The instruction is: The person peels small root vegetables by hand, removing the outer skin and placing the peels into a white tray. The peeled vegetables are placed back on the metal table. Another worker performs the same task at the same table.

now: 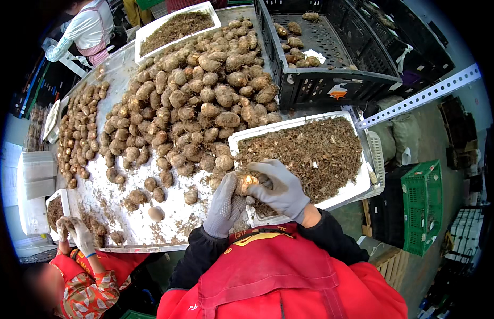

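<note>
A brown taro corm (247,183) with a pale orange end facing up is held between both my gloved hands. My left hand (226,203), in a grey dotted knit glove, grips it from the left. My right hand (279,190), in a soiled grey glove, closes round it from the right, with fingers curled over its far side. The hands are above the near left corner of a white foam tray (364,175) filled with brown fibrous peelings (306,155). Beyond them a large heap of taro corms (191,107) covers much of the metal table (131,227).
A black plastic crate (338,79) with several corms stands at the back right. Another foam tray (179,12) of peelings lies behind the heap. Co-workers are at the lower left (87,279) and upper left (91,28). A perforated metal bar (418,97) juts out right, above green crates (422,207).
</note>
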Motion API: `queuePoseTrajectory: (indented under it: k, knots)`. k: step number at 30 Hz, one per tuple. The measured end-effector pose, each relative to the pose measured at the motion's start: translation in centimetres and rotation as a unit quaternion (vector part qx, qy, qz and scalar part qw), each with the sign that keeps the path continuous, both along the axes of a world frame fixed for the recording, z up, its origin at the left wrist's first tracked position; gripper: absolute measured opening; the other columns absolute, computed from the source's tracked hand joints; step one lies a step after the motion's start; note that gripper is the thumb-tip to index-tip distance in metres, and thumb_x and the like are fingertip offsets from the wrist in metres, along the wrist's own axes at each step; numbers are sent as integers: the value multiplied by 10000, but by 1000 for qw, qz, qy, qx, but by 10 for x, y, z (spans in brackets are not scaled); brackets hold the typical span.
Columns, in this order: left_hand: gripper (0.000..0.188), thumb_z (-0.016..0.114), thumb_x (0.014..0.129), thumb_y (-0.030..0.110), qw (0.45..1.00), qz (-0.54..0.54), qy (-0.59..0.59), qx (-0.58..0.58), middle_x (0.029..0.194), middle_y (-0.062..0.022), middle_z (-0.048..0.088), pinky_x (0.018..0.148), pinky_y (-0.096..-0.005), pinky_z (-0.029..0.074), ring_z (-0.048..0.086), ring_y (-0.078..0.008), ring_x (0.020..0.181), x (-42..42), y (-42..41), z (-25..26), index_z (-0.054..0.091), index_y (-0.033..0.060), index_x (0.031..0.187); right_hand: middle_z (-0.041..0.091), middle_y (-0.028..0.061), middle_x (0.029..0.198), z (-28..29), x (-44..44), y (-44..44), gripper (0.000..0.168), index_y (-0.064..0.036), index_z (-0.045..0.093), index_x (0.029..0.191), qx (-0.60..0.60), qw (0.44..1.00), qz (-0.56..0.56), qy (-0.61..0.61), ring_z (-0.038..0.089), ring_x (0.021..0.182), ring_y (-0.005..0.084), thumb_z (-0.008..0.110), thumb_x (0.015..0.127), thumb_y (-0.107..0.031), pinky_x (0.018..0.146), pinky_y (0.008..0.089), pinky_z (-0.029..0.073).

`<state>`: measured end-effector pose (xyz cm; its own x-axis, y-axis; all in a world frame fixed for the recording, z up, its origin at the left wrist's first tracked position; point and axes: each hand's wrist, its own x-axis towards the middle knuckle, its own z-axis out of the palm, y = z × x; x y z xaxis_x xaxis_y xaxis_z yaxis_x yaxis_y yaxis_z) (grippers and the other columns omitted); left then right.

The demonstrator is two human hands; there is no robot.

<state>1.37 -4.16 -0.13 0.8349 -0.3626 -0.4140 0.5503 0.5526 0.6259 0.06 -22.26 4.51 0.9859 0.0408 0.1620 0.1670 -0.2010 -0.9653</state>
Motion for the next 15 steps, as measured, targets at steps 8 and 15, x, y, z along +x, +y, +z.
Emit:
queuePoseTrajectory:
  k: [8, 15]
  knots:
    - [236, 518, 999, 162, 995, -63, 10, 73, 957, -76, 606, 628, -219, 491, 589, -136, 750, -4, 1, 9, 504, 11, 1179, 666, 78, 965, -11, 0, 12, 267, -101, 702, 1029, -182, 968, -21, -172, 617, 902, 288, 719, 763, -104, 749, 375, 509]
    - [257, 470, 1032, 159, 995, 53, -70, 41, 917, -53, 578, 586, -172, 453, 555, -82, 743, -11, -9, -16, 468, -28, 1208, 664, 32, 859, -13, 1, 9, 151, -137, 685, 884, -281, 935, -58, -209, 619, 783, 263, 716, 738, -113, 676, 367, 497]
